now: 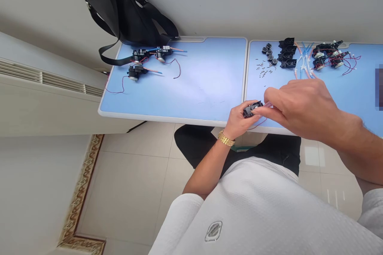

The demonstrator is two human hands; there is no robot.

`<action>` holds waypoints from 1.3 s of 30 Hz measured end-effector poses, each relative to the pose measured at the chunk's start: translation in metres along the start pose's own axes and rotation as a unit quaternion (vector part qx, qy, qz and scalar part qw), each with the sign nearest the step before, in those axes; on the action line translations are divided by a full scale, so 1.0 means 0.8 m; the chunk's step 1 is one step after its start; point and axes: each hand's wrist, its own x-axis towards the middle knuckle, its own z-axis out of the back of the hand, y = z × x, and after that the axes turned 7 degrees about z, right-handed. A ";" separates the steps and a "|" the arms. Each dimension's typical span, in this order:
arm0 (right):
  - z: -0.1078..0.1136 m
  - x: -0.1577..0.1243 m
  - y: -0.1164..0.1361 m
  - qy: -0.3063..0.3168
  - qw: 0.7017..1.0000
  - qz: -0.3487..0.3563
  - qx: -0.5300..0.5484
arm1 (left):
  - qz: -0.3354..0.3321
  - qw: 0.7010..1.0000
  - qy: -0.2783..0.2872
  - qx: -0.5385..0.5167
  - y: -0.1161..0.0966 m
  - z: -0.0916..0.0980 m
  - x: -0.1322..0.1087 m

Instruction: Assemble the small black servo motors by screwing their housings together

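Note:
My left hand (241, 118), a gold-coloured watch band at its wrist, is closed around a small black plastic assembly (249, 111) near the table's front edge. A thin red wire hangs from beneath it. Over the same part, my right hand (299, 101) is pinched on a thin, pale pink translucent piece (268, 104) that points at the assembly. Whether this piece is a tube or a tool handle cannot be told, since the fingers cover most of it.
Black round parts (269, 53), small screws (263, 69), black housings (287, 53), pink and blue tubes (305, 57) and wired assemblies (335, 53) lie at the back right. More assemblies (137, 72) sit at the left by a black bag (125, 12). A seam (245, 71) divides the tabletops.

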 end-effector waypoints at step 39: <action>0.003 -0.001 -0.010 0.002 0.999 -0.015 0.035 | -0.006 1.000 -0.006 -0.005 -0.002 -0.004 -0.001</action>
